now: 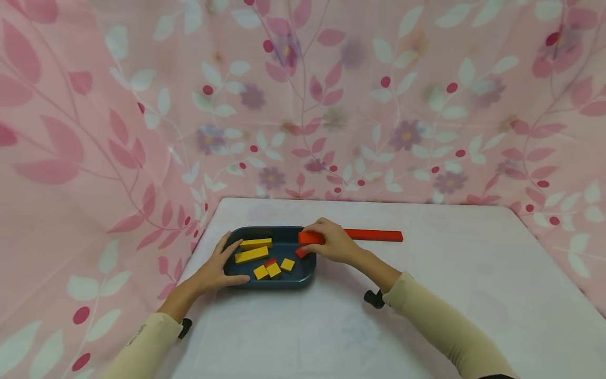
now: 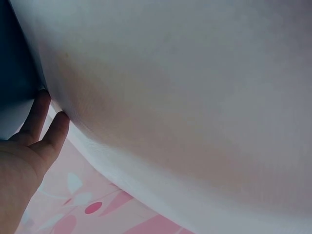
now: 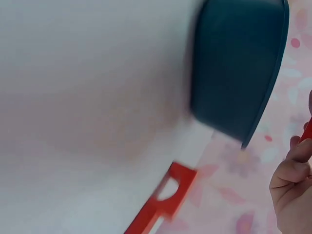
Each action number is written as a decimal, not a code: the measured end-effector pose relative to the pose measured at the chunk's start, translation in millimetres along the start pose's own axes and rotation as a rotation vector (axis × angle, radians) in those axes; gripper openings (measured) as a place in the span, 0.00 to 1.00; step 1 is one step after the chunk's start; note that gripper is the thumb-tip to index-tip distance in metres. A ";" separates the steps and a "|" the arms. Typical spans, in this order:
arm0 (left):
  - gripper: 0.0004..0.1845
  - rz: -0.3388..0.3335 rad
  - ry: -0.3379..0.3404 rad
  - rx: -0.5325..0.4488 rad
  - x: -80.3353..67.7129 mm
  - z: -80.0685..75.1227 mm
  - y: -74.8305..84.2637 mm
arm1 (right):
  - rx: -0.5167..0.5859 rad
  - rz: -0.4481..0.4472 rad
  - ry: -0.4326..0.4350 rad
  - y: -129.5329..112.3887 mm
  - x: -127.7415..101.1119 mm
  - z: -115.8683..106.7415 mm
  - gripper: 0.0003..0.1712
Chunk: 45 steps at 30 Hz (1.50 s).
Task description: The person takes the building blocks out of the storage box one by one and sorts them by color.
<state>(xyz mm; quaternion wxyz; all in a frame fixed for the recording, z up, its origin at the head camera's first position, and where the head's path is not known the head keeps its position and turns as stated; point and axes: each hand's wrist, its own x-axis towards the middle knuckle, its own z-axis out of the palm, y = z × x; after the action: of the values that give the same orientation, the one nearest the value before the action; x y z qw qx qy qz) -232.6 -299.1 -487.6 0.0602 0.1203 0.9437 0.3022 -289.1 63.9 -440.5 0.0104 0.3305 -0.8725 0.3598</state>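
A dark blue rectangular tray (image 1: pixel 284 284) stands on the white-covered table. Inside it lie two long yellow blocks (image 1: pixel 252 255), several small yellow square blocks (image 1: pixel 273 270) and a small red piece (image 1: pixel 270 261). My left hand (image 1: pixel 218 267) spans the tray's left end, fingers spread and mostly straight, thumb along the front rim. Over the right end, my right hand (image 1: pixel 331 242) pinches a red block (image 1: pixel 311 238) between thumb and fingers. Another red piece (image 1: pixel 301 253) shows just below it, partly hidden by the thumb. In the right wrist view the held red block (image 3: pixel 307 130) is mostly cut off.
Right of the tray, a long red bar (image 1: pixel 374 235) lies near the table's back; the right wrist view shows a rounded cutout in the red piece's end (image 3: pixel 181 179). Pink floral cloth (image 1: pixel 303 105) hangs behind and left of the table (image 1: pixel 426 295).
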 end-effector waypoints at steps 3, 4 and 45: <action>0.58 -0.001 -0.011 0.005 -1.0 1.9 0.6 | -0.028 0.007 0.013 11.1 -11.5 -10.7 0.24; 0.58 -0.005 -0.013 0.003 -1.2 2.2 1.1 | -0.042 0.010 0.017 15.4 -15.3 -14.5 0.24; 0.59 -0.005 0.002 0.013 0.2 -1.6 1.9 | -0.279 0.182 0.131 128.7 -93.0 -107.6 0.23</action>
<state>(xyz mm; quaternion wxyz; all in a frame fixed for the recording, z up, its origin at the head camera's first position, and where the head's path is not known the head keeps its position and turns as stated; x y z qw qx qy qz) -232.8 -298.4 -485.2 0.0592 0.1179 0.9460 0.2961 -315.2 252.4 -464.5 0.0804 0.2213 -0.9378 0.2553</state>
